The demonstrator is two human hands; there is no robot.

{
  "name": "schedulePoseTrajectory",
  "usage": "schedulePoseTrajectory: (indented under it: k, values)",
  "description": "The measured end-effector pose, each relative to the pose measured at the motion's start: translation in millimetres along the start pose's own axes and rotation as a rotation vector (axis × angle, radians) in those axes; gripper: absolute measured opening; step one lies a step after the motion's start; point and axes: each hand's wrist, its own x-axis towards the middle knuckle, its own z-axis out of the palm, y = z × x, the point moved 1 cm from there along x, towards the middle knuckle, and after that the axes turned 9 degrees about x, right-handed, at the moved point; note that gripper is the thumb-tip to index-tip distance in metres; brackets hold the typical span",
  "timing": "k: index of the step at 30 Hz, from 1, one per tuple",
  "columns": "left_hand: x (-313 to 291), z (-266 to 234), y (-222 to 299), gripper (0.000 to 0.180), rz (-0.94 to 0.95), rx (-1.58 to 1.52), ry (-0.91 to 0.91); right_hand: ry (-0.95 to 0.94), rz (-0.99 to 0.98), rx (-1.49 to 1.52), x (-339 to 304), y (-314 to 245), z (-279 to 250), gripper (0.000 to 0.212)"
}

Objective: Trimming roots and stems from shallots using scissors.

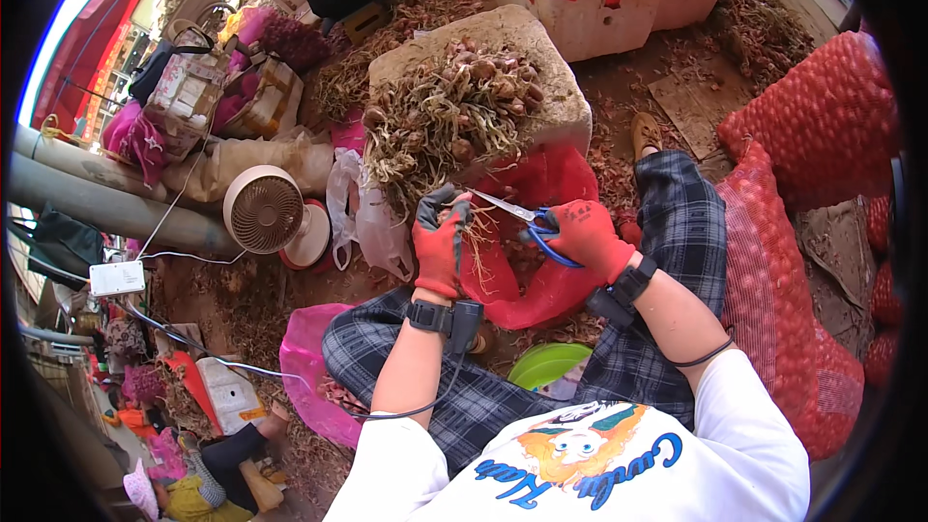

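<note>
My left hand (pixel 442 242), in a red and dark glove, is closed on dry, stringy shallot stalks (pixel 478 256) that hang below the fingers; any bulb in the grip is hidden. In a red glove, my right hand (pixel 588 237) grips blue-handled scissors (pixel 515 208), their blades pointing left and reaching close to the left fingers. Just beyond both hands, a heap of shallots (pixel 474 101) with dry stalks lies on a pale block (pixel 556 87). Beneath the hands, a red mesh bag (pixel 527 304) spreads between my legs.
Full red mesh sacks (pixel 783 280) stand on the right. A green basin (pixel 546 364) sits near my lap, with a pink bag (pixel 309 367) to its left. Further left are a fan (pixel 263 210) and a cable. White foam boxes (pixel 570 0) stand ahead. Another person (pixel 198 483) sits at lower left.
</note>
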Motion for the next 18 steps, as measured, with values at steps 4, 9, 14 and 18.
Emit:
schedulePoseTrajectory:
  k: [4, 9, 14, 18]
  values:
    - [-2.8, -10.0, 9.4, 0.026, 0.043, 0.001, 0.051, 0.003, -0.043, 0.243, 0.5, -4.0, 5.5, 0.050]
    - [-39.1, -61.3, 115.4, 0.010, 0.028, 0.150, 0.102, 0.070, -0.058, 0.319, -0.2, 3.7, 4.0, 0.040]
    - [-131.0, -184.1, 184.1, 0.017, -0.246, 0.865, 0.369, 0.036, -0.064, 0.286, -0.2, -15.2, -20.2, 0.039]
    - [-167.9, -232.9, 172.9, 0.017, -0.245, 0.759, 0.529, 0.027, -0.078, 0.374, 4.8, -17.3, -7.7, 0.043]
